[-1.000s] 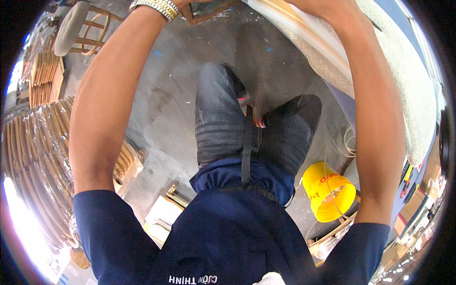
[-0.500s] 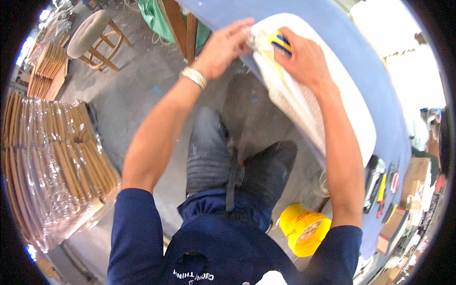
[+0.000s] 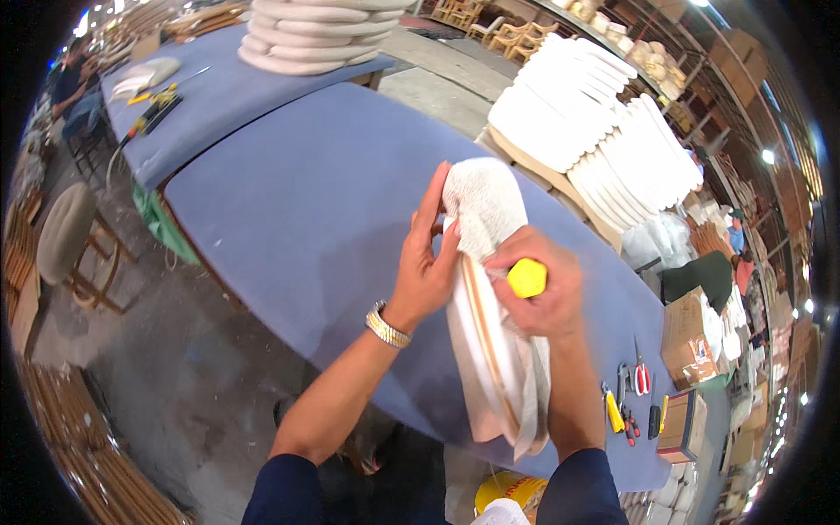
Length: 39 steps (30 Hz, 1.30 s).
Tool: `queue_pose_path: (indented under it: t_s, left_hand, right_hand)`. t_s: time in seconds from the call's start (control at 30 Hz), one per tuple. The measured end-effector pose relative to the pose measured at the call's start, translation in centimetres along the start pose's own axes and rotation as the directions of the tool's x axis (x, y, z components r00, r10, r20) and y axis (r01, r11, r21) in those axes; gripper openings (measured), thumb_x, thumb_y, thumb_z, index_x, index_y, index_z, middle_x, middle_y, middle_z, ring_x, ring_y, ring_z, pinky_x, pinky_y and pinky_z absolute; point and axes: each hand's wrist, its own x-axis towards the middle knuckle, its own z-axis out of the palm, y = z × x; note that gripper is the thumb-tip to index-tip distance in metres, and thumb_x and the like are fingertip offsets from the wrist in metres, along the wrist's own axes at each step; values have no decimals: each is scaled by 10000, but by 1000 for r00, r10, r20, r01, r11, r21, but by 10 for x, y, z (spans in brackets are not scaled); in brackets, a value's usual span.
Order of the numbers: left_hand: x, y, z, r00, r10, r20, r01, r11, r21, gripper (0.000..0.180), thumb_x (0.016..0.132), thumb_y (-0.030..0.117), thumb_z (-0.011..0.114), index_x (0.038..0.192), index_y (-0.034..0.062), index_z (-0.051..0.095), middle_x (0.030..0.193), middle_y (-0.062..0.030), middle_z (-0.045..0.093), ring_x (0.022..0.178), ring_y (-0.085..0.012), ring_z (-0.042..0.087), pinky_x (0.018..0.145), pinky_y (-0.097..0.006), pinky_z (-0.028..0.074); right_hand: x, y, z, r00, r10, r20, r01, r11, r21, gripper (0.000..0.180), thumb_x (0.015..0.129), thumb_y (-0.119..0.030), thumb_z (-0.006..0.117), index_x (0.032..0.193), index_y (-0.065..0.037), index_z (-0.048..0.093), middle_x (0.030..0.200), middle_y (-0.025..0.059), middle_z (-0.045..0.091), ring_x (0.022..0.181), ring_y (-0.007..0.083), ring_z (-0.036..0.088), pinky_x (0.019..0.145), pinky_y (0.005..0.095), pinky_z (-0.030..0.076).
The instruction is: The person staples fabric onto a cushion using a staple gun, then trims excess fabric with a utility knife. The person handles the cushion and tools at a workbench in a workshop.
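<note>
Standing on edge on the blue table, a white seat pad — long axis running away from the body, near end at the table's front rim, far end wrapped in loose cloth. Held between the two hands, so neither one is really nearer. Left hand open, fingers straight and pointing up, palm pressed flat against the pad's left face. Right hand closed around a yellow-handled tool, resting against the pad's right side near the exposed wooden edge; the tool's working end hidden, so kind cannot be told. Off to the right on the table, scissors and small hand tools beside a cardboard box. Farther back, stacks of white pads — well apart from the hands.
</note>
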Motion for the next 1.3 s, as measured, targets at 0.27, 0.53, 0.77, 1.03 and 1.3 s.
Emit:
queue_pose_path:
  t_s: [0.27,0.53,0.77,1.03,1.3]
  left_hand:
    - [33,0,98,863,-501,-69,405,766,-499,645,1102,312,484,1631,20,258,1638,-148,367,1490,-240,366,1225,-354,275]
    - [107,63,187,728,-665,167,679,733,-40,533,1079,181,536,1554,-24,409,1556,-183,494,1421,-241,474,1169,-347,368]
    - [63,-44,190,568,-778,268,570,607,554,459,1089,191,494,1506,-2,492,1468,-167,593,1332,-207,565,1118,-324,416]
    - [57,-59,230,544,-801,252,611,583,535,463,1072,188,556,1498,12,514,1411,-160,633,1292,-196,587,1088,-330,450]
    - [47,-76,275,536,-785,311,572,608,550,454,1039,210,607,1468,66,564,1482,-218,570,1346,-355,556,1117,-423,429]
  right_hand:
    - [11,44,-40,896,390,-213,-341,911,233,152,864,56,701,980,-21,639,863,67,649,765,117,594,678,261,456]
    - [12,16,-122,490,658,-571,-509,748,426,329,888,35,661,1217,13,652,984,57,650,882,116,597,777,263,483]
    - [-78,73,-98,239,952,-191,-606,299,737,129,905,-52,659,997,-27,745,735,-46,618,655,45,533,581,247,433]
    - [-124,110,-159,2,959,-283,-774,181,607,252,841,-222,833,934,-42,684,754,-6,622,653,79,530,595,279,454]
    - [-105,148,-190,19,929,-368,-903,174,392,564,799,-259,896,1224,-35,601,982,53,627,860,128,561,792,304,496]
